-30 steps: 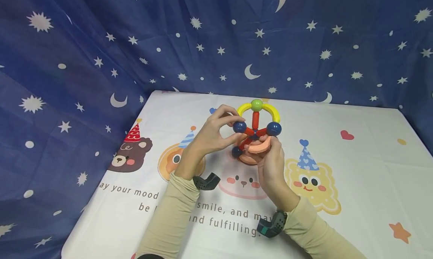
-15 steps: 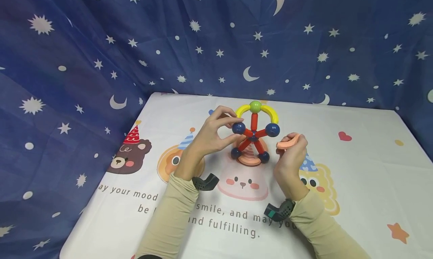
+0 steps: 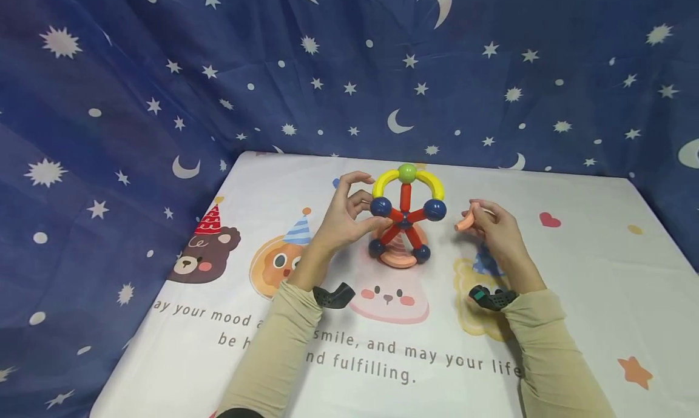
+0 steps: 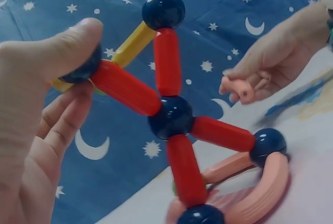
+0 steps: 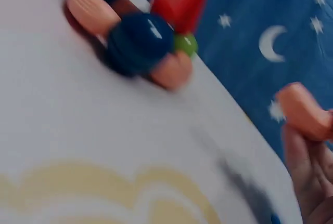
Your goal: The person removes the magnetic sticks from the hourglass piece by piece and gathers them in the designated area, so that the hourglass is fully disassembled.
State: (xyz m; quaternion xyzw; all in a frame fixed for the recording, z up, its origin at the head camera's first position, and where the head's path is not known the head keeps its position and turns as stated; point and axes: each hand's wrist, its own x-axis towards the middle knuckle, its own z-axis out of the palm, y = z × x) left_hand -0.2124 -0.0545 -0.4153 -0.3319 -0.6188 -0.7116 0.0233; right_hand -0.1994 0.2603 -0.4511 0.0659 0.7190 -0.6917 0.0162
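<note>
A ball-and-stick toy model [image 3: 404, 218] stands upright in the middle of the table. Red sticks [image 4: 174, 60] join a central navy ball [image 4: 170, 117] to outer balls; two yellow arcs [image 3: 431, 184] meet a green ball [image 3: 407, 173] on top. Salmon curved sticks [image 4: 273, 187] form its base. My left hand [image 3: 340, 224] pinches the model's left navy ball [image 3: 381, 207] between thumb and fingers. Apart from the model, to its right, my right hand [image 3: 503, 231] pinches a loose salmon curved stick [image 3: 466, 219] above the table; fingers partly cover that stick in the right wrist view.
A white cloth printed with cartoon characters and lettering covers the table [image 3: 584, 272]. Behind and at the left hangs a dark blue curtain [image 3: 327, 60] with stars and moons. Each wrist wears a black camera mount [image 3: 334, 296].
My right hand has moved right, away from the model, carrying the salmon curved stick and turning it more upright. My left hand stays at the left navy ball, its upper fingers shifted slightly.
</note>
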